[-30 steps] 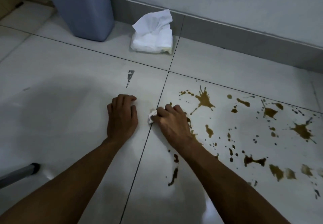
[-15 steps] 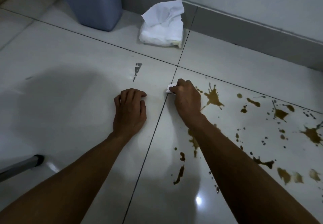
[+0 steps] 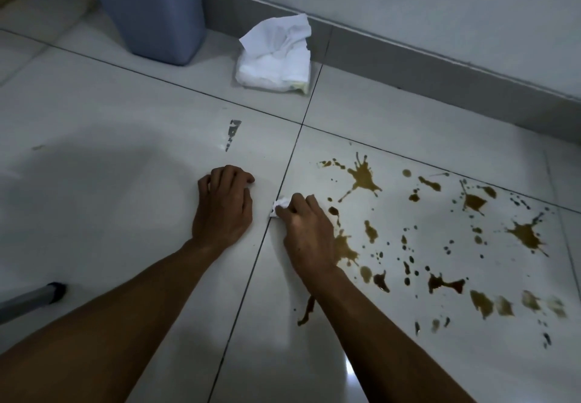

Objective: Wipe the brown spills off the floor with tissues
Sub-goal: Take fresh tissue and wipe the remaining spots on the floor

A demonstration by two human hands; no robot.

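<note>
Brown spills [image 3: 361, 177] are splattered over the white floor tile on the right, with several blots and drops reaching the right edge. My right hand [image 3: 306, 231] grips a crumpled white tissue [image 3: 280, 206] and presses it on the floor by the tile joint, at the left margin of the spills. My left hand [image 3: 224, 206] rests on the neighbouring tile with its fingers curled under, holding nothing. A pack of white tissues [image 3: 275, 56] lies by the wall, one sheet sticking up.
A blue-grey bin [image 3: 147, 9] stands at the back left against the grey skirting [image 3: 440, 59]. A small dark mark [image 3: 233, 129] sits on the left tile. A metal leg with a black foot [image 3: 34, 297] enters at the lower left.
My right hand with the tissue has pulled back toward me from the far end of the tile joint. The left hand has stayed put. The camera shifted slightly.
</note>
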